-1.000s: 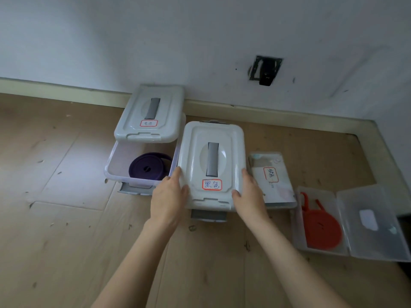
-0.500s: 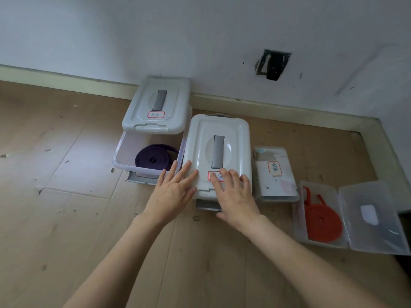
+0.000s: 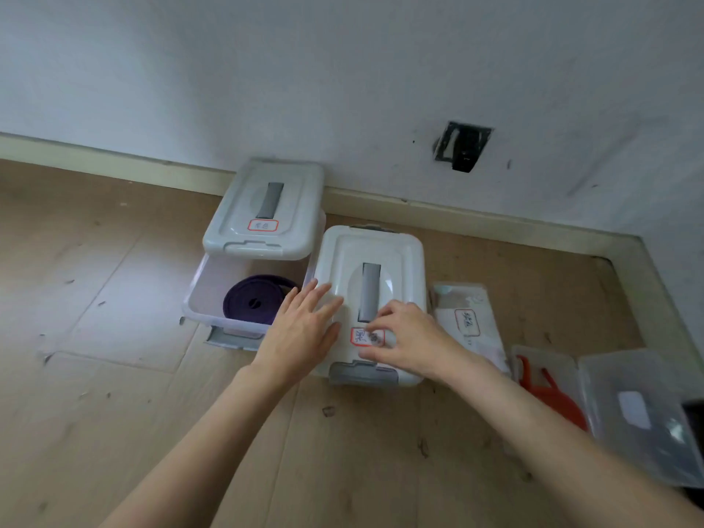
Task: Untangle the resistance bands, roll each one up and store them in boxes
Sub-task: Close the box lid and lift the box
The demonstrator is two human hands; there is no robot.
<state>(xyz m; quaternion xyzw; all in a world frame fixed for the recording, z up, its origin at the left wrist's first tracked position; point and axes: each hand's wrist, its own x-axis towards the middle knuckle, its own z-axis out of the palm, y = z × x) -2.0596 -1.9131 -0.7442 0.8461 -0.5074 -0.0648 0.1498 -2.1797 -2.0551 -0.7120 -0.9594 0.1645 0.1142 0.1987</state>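
**On the lid of the middle box: both my hands pressing down**

On the white lid (image 3: pixel 371 261) of the middle box my left hand (image 3: pixel 301 333) lies flat, fingers straight and slightly spread, palm over the lid's left edge. My right hand (image 3: pixel 409 339) rests on the near part of the same lid, fingers bent and bunched over the red-bordered label (image 3: pixel 358 335), holding nothing; the fingertips touch the lid just below its grey handle (image 3: pixel 370 291). The grey front latch (image 3: pixel 364 375) of this box shows beneath my right wrist.

Just left, touching this box, stands an open clear box (image 3: pixel 213 314) with a rolled purple band (image 3: pixel 253 304) lying inside. Its own lid (image 3: pixel 264 211) sits across the far half of that box, tilted toward the wall.

Just right of the middle box lies a flat clear case (image 3: pixel 466 322), closed, with a label on top. Further right, a second flat case (image 3: pixel 541 360) lies open on the wooden floor (image 3: pixel 95 337), holding a coiled orange band (image 3: pixel 548 394) partly hidden by my right forearm; its lid (image 3: pixel 644 413) is folded out to the right.
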